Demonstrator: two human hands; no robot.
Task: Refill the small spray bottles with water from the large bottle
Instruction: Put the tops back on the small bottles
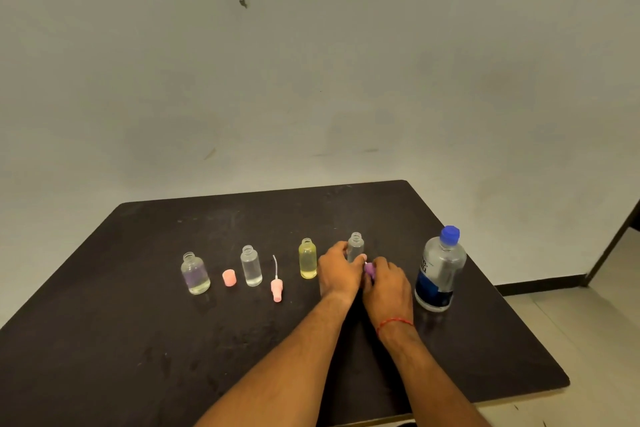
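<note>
Right of centre the hands meet: the left hand (337, 270) curls round the foot of a clear small bottle (355, 245), steadying it, while the right hand (388, 282) pinches a purple spray head (370, 269), leaving the threaded neck open for filling. Rightward stands the large bottle (440, 274), smooth plastic, blue cap (450, 235) on. Leftward, a glossy yellow bottle (307, 260) and a pink spray head (276, 289) rest on the matte dark surface (138, 340).

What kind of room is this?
Likely a plain spare room or workroom, hard to say which: a bare scuffed wall, a dark table with small open bottles and a large water bottle, and a pale tiled floor.
</note>
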